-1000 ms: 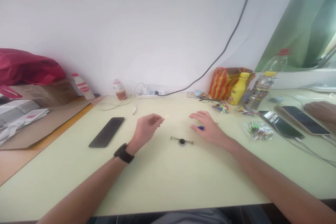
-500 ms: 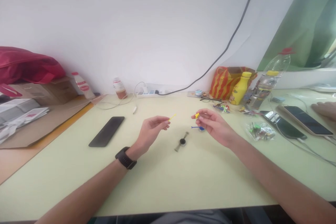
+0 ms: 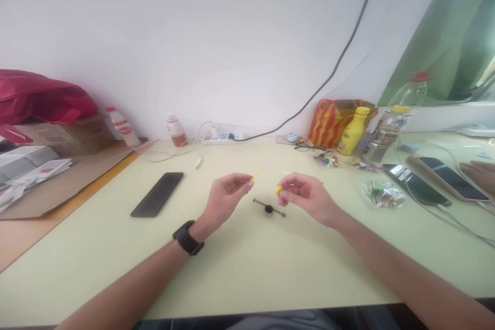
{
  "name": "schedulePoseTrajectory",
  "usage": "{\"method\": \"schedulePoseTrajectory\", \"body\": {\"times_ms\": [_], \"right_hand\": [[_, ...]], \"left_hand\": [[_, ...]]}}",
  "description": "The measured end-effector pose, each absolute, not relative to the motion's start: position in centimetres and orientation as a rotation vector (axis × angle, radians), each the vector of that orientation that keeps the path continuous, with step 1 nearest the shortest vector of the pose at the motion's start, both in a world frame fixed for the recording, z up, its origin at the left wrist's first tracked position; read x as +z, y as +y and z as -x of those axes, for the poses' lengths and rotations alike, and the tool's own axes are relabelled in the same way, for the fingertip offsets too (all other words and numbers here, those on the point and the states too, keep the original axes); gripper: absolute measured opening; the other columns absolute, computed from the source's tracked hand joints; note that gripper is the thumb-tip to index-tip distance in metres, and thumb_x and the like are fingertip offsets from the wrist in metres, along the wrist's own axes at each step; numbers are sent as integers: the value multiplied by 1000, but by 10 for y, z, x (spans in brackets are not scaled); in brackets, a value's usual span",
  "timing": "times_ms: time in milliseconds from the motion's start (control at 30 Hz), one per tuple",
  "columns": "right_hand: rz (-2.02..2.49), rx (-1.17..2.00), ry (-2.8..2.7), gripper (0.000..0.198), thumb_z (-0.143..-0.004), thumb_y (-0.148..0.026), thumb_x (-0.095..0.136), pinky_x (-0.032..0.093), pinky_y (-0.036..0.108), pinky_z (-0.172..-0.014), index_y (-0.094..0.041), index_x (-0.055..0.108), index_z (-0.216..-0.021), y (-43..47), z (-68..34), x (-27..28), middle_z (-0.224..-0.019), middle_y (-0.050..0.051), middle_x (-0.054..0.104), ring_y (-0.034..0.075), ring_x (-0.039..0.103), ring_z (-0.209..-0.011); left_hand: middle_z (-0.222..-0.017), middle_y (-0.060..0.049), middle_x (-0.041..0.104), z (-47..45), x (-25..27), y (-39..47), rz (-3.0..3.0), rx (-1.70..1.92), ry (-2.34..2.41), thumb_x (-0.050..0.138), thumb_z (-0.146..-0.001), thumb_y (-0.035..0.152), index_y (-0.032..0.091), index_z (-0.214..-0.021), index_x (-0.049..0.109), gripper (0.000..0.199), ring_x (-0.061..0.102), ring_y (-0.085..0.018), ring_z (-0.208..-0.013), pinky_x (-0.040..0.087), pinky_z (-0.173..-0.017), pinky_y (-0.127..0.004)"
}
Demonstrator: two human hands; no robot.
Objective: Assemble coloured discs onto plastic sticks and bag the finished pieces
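My left hand (image 3: 229, 195), with a dark watch (image 3: 187, 237) on its wrist, pinches a thin yellow stick (image 3: 258, 172) that points up and to the right. Between the fingertips of my right hand (image 3: 309, 200) is a small yellow piece (image 3: 278, 190); its exact kind is too small to tell. The stick and the piece are apart. On the table just below the hands lies a small spinner-like thing (image 3: 268, 209) with a dark round centre and two thin arms. My right hand covers part of the table behind it.
A black phone (image 3: 157, 195) lies left. Right are a clear bag of small coloured parts (image 3: 382, 194), two phones on cables, and another person's hand (image 3: 479, 174). Along the wall stand a power strip (image 3: 220, 138), a striped bag (image 3: 325, 124), a yellow bottle (image 3: 353, 131) and other bottles.
My right hand has moved left and slightly down, bringing the yellow piece closer to the stick. The spinner's arms have turned to another angle. A blue piece seen beside my right hand is now hidden.
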State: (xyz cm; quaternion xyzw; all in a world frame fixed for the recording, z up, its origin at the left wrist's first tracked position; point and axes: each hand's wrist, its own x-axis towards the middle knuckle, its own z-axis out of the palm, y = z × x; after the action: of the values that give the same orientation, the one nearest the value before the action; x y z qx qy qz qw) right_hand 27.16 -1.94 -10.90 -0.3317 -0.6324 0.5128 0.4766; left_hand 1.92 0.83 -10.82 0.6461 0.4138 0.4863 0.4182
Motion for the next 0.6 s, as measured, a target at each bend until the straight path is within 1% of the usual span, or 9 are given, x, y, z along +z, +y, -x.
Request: {"method": "schedulePoseTrajectory", "body": {"times_ms": [133, 267, 400, 500, 600], "right_hand": [[831, 967, -1714, 18, -96, -41, 69, 62, 41, -88, -25, 71, -106, -31, -256, -118, -99, 6, 76, 23, 75, -92], [806, 769, -1842, 14, -101, -35, 61, 63, 39, -87, -29, 70, -110, -36, -252, -122, -103, 4, 77, 22, 76, -93], [835, 713, -1852, 14, -102, -35, 60, 63, 39, -82, -29, 70, -109, -34, -254, -123, -99, 4, 77, 23, 76, -90], [849, 689, -1870, 14, -102, -36, 59, 63, 40, -83, -30, 69, -109, -33, -255, -124, -99, 4, 77, 23, 76, -90], [835, 687, -1864, 18, -102, -34, 59, 63, 40, -89, -30, 65, -119, -33, -256, -125, -107, 4, 77, 23, 76, -97]], "left_hand": [[-97, -7, 80, -25, -110, -3, -1722, 1194, 1017, 82, -84, 42, 20, -93, 80, 24, 75, -25, -90, 63, -87, -39], [-98, -7, 81, -32, -108, -13, -1793, 1144, 939, 78, -89, 39, 22, -96, 81, 19, 76, -25, -91, 62, -86, -39], [-100, -7, 80, -35, -107, -17, -1851, 1130, 874, 74, -93, 34, 22, -100, 81, 16, 75, -25, -92, 61, -87, -38], [-103, -9, 79, -34, -106, -18, -1890, 1122, 830, 71, -95, 33, 23, -102, 81, 16, 74, -25, -94, 60, -87, -38], [-106, -10, 77, -33, -105, -18, -1914, 1106, 764, 73, -94, 32, 22, -107, 79, 18, 72, -24, -96, 58, -88, -38]]}}
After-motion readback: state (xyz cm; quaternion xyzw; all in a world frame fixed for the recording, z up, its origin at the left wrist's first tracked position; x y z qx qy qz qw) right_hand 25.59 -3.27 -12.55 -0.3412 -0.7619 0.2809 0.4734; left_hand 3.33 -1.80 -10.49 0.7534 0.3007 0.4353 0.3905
